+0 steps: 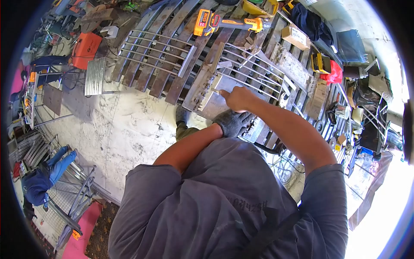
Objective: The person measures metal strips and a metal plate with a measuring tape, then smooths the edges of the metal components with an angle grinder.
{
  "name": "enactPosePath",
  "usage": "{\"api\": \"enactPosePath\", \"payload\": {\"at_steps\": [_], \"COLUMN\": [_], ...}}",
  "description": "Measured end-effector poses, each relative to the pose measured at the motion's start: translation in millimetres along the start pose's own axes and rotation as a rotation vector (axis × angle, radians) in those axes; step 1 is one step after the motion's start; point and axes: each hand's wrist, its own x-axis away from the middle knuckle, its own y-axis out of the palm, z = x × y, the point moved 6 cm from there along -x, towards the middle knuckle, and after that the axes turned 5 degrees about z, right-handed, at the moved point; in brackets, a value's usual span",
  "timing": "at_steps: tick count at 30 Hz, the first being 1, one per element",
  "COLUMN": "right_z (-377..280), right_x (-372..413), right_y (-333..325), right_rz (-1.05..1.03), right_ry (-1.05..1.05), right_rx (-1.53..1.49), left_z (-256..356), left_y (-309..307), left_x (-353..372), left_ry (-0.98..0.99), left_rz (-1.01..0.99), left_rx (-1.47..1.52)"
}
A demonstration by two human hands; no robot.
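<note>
My right hand [238, 99] is bare and closed, pinching a small light-coloured piece [215, 91] over a metal plate [222, 97]. Just below it my left hand [234, 122], in a grey glove, rests at the plate's near edge; its fingers are partly hidden and their grip is unclear. Beside the plate's left side runs a metal bar [202, 90] with a row of small dark pieces along it. Barred metal frames lie to the upper left [151, 49] and upper right [254, 71] of the plate.
A yellow cordless grinder [228, 23] lies on the slatted metal bench [166, 88], with a cardboard box [296, 37] to its right. An orange case [86, 49] stands at the left. At the lower left, another person [38, 183] is among metal frames.
</note>
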Motion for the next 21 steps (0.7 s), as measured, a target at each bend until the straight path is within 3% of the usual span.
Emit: {"api": "enactPosePath", "payload": {"at_steps": [5, 8, 10, 14, 16, 19, 21], "right_z": [-28, -37, -15, 24, 34, 42, 35], "right_x": [21, 37, 13, -3, -4, -4, -5], "right_y": [-39, -60, -27, 9, 14, 20, 18], "right_rz": [-0.123, -0.166, -0.101, 0.095, 0.170, 0.149, 0.189], "right_ry": [0.075, 0.102, -0.001, 0.021, 0.017, 0.072, -0.006], "right_rx": [-0.026, -0.058, 0.051, -0.177, -0.217, -0.349, -0.273], "left_z": [0, 3, 3, 2, 3, 2, 2], "left_y": [0, -6, -1, -3, 8, 14, 15], "left_x": [-2, -3, -3, -2, -4, -3, -2], "left_ry": [0.036, 0.038, 0.037, -0.013, 0.053, 0.103, 0.099], "left_rz": [0.006, -0.135, -0.121, -0.086, -0.079, -0.032, 0.001], "left_rx": [-0.095, -0.152, -0.166, -0.050, -0.179, -0.244, -0.201]}}
